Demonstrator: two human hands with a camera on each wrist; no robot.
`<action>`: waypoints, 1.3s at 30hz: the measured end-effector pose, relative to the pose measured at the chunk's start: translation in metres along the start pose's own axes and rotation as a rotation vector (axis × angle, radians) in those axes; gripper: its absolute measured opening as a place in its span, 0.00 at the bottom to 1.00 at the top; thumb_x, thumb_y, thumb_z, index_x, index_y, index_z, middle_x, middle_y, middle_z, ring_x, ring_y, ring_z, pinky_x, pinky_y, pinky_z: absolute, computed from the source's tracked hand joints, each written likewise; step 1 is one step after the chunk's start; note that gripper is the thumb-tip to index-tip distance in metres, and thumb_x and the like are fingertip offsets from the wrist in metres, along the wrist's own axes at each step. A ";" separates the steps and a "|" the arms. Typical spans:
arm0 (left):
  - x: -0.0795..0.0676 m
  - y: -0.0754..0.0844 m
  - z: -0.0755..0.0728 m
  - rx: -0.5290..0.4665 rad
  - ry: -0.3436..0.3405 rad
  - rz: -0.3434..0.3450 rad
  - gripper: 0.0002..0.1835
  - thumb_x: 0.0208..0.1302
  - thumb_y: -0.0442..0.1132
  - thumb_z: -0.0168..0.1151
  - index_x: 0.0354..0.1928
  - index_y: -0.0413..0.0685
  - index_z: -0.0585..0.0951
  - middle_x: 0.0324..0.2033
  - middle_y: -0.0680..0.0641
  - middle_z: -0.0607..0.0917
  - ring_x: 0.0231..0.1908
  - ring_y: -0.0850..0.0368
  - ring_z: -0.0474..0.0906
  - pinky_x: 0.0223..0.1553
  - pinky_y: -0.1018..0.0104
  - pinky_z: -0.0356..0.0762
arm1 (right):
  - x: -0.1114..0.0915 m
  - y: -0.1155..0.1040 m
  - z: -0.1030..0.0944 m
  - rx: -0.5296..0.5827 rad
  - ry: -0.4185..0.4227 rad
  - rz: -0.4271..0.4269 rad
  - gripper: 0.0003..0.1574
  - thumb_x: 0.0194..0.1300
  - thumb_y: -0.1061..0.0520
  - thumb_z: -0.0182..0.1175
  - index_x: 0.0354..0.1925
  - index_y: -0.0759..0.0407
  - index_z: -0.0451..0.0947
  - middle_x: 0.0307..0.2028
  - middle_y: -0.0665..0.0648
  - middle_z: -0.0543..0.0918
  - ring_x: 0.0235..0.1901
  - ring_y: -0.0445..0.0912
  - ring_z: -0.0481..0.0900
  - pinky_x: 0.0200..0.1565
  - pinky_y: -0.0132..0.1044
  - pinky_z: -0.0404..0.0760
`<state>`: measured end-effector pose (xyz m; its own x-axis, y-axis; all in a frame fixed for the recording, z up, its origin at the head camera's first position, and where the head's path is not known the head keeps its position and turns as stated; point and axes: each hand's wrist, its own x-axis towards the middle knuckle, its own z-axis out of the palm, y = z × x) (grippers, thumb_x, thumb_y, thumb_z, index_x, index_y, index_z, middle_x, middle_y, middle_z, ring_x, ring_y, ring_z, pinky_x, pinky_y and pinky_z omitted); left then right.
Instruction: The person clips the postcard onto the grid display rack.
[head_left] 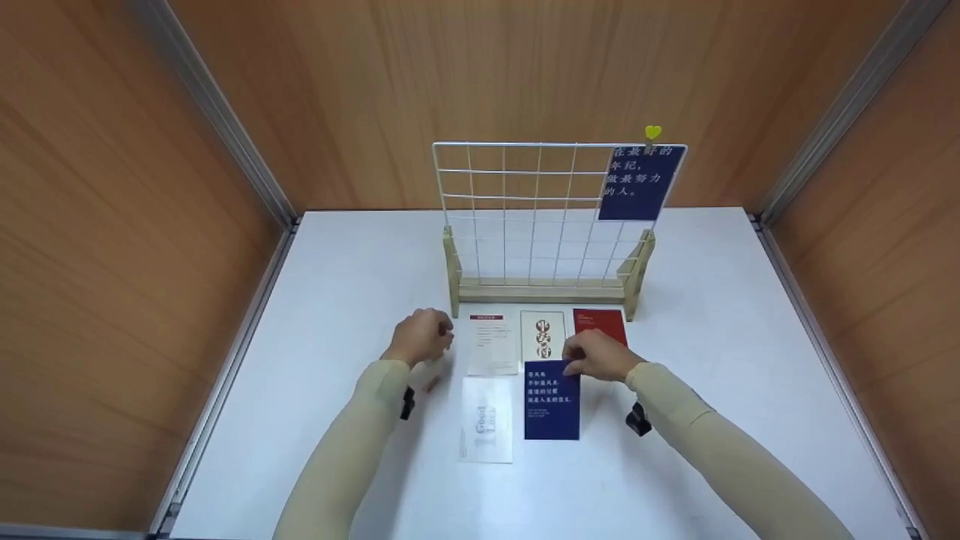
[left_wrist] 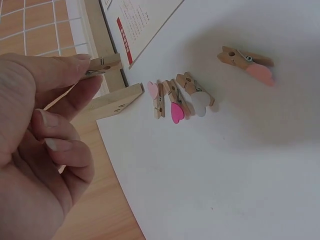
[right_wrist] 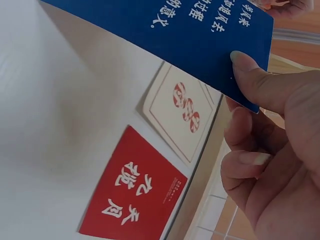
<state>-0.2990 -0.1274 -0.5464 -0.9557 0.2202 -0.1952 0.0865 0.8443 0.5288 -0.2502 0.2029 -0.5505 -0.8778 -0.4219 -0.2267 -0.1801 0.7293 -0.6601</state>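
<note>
My right hand [head_left: 602, 355] pinches a dark blue card [head_left: 552, 405] with white writing by its top right corner, thumb on the printed face. My left hand [head_left: 421, 337] holds a small wooden clothespin [left_wrist: 106, 62] between thumb and forefinger, left of the cards. Near it on the table, in the left wrist view, lie several clothespins with hearts: a light pink one [left_wrist: 157, 100], a bright pink one [left_wrist: 177, 106], a white one [left_wrist: 199, 97] and, apart from them, a peach one [left_wrist: 250, 64].
A white wire grid [head_left: 535, 198] stands in a wooden base [head_left: 541, 291]. A blue card [head_left: 637, 184] hangs at its top right under a yellow heart clip [head_left: 652, 132]. Before it lie a red card [head_left: 598, 321], a cream card [head_left: 541, 326], a text card [head_left: 491, 352] and a pale card [head_left: 486, 439].
</note>
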 end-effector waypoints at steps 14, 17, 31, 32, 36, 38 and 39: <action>-0.001 0.001 -0.007 0.021 0.026 0.013 0.05 0.64 0.37 0.67 0.39 0.44 0.86 0.29 0.51 0.82 0.28 0.57 0.79 0.32 0.62 0.79 | 0.004 -0.021 -0.031 -0.064 0.027 -0.060 0.05 0.64 0.61 0.67 0.33 0.53 0.81 0.31 0.47 0.82 0.33 0.44 0.77 0.42 0.42 0.80; -0.002 0.001 -0.008 0.009 0.028 0.005 0.04 0.64 0.36 0.68 0.39 0.44 0.86 0.29 0.51 0.82 0.29 0.56 0.79 0.32 0.62 0.79 | 0.005 -0.024 -0.039 -0.049 0.046 -0.084 0.03 0.64 0.61 0.67 0.33 0.55 0.81 0.31 0.48 0.82 0.33 0.44 0.77 0.39 0.41 0.80; -0.002 0.001 -0.007 0.045 0.050 0.084 0.03 0.62 0.35 0.68 0.36 0.45 0.86 0.28 0.52 0.82 0.29 0.57 0.78 0.35 0.60 0.79 | 0.002 -0.039 -0.069 -0.147 0.148 -0.095 0.03 0.64 0.59 0.67 0.36 0.54 0.82 0.33 0.50 0.82 0.34 0.46 0.78 0.40 0.42 0.80; -0.002 0.001 -0.008 0.050 0.053 0.087 0.02 0.62 0.36 0.69 0.35 0.45 0.85 0.28 0.52 0.82 0.29 0.57 0.78 0.35 0.60 0.79 | 0.002 -0.040 -0.070 -0.145 0.153 -0.092 0.02 0.65 0.59 0.67 0.37 0.55 0.82 0.33 0.50 0.82 0.34 0.46 0.78 0.40 0.42 0.80; 0.000 0.001 -0.011 0.035 0.053 0.091 0.02 0.62 0.36 0.68 0.35 0.45 0.85 0.28 0.53 0.82 0.28 0.58 0.79 0.33 0.61 0.78 | 0.003 -0.044 -0.079 -0.136 0.175 -0.079 0.03 0.66 0.59 0.66 0.39 0.56 0.83 0.34 0.51 0.83 0.34 0.47 0.78 0.40 0.43 0.81; 0.000 0.002 -0.013 0.009 0.051 0.085 0.02 0.63 0.36 0.68 0.36 0.46 0.85 0.28 0.53 0.82 0.28 0.58 0.79 0.32 0.62 0.78 | 0.004 -0.047 -0.085 -0.141 0.191 -0.085 0.03 0.66 0.59 0.65 0.39 0.57 0.83 0.35 0.52 0.83 0.35 0.48 0.78 0.42 0.45 0.81; 0.000 0.003 -0.014 -0.002 0.052 0.085 0.02 0.63 0.36 0.68 0.36 0.46 0.85 0.28 0.53 0.82 0.29 0.58 0.79 0.32 0.62 0.78 | 0.005 -0.049 -0.087 -0.145 0.201 -0.087 0.03 0.66 0.59 0.65 0.39 0.57 0.82 0.35 0.53 0.83 0.36 0.49 0.78 0.44 0.45 0.80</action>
<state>-0.3029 -0.1315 -0.5336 -0.9582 0.2655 -0.1068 0.1674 0.8226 0.5434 -0.2843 0.2119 -0.4568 -0.9242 -0.3814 -0.0174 -0.3076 0.7709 -0.5578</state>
